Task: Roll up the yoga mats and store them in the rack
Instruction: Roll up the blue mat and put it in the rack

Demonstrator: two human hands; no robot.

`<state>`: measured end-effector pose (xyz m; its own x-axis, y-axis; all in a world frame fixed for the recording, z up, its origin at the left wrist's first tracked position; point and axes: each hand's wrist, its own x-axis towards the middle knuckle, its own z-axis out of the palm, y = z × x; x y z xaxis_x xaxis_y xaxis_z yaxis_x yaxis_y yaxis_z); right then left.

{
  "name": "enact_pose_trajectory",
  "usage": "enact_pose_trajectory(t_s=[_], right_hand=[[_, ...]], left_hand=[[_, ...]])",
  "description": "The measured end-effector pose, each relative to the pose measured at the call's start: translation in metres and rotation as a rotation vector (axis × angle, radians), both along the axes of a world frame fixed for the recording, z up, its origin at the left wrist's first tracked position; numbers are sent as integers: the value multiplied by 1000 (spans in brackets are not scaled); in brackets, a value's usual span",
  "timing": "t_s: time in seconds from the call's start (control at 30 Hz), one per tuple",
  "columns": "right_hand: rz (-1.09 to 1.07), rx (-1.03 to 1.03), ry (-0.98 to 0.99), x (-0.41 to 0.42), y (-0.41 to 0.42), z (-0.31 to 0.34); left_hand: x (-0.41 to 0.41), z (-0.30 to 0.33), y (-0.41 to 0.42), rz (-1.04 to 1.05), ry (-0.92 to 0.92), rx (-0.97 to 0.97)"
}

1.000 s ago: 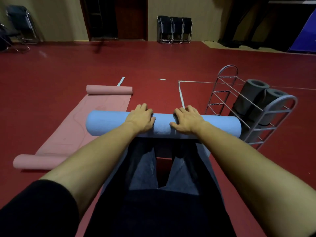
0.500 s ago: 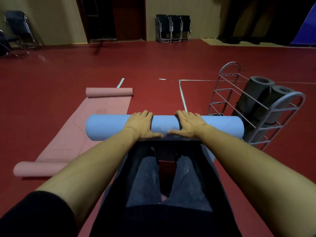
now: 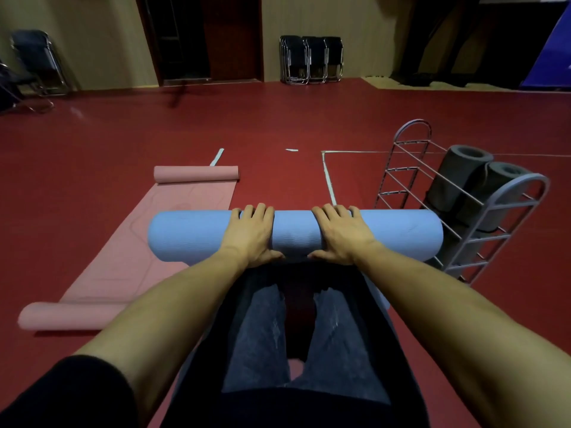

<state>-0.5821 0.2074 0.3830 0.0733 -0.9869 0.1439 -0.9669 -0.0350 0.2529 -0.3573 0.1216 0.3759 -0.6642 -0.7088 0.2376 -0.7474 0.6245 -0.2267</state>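
**Two hands pressing a rolled blue yoga mat on a red gym floor**

A dim hall with a glossy red floor (image 3: pixel 92 156) marked by pale tape lines. Left of the blue yoga mat (image 3: pixel 197 236), a pink yoga mat (image 3: pixel 148 242) lies flat, curled at both ends. The blue mat is rolled into a thick cylinder crosswise ahead of the kneeling person. The left hand (image 3: pixel 250 236) and right hand (image 3: pixel 343 236) lie flat on it, fingers spread over the top, thumbs underneath. Right of the roll stands a metal rack (image 3: pixel 482 230) holding two grey rolled mats (image 3: pixel 460 177). Folded chairs (image 3: pixel 310 60) line the far wall. Compared with a second ago, the roll sits slightly farther forward, closer to the rack.
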Motion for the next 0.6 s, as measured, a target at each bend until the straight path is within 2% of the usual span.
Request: enact_pose_trajectory(t_s=[0.33,0.6], right_hand=[[23,-297,117,6,7,105],[60,-454,179,1,31,209]], left_hand=[[9,114,2,-29,111,-218],[15,216,17,-85,177,-369]])
